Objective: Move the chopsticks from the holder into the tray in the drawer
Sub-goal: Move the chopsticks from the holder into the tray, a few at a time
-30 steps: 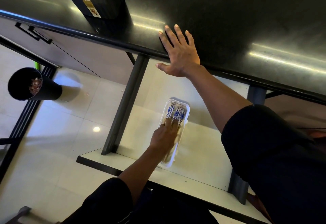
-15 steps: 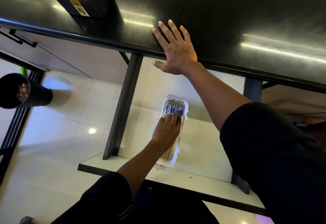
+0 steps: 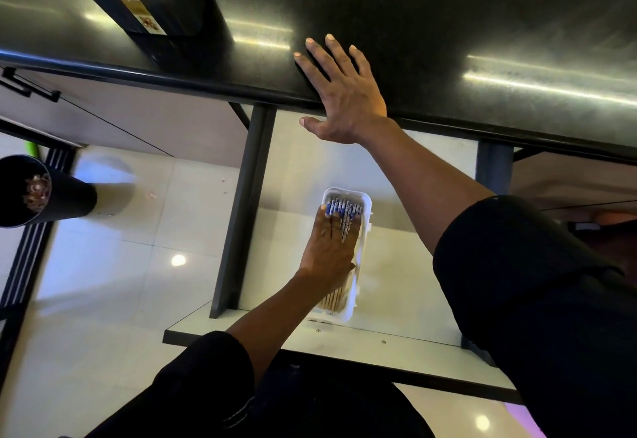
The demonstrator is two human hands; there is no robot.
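Above drawer [image 3: 406, 286]: counter [image 3: 431, 24] edge overhangs its far end.
Left of tray [image 3: 367, 224]: drawer wall [image 3: 241, 217] close.
Right of tray: bare floor, open.

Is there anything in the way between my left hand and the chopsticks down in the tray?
Nothing visible. The left hand lies flat directly on the chopsticks, which sit inside the white tray in the open drawer. The right hand rests up on the dark countertop, clear of the tray.
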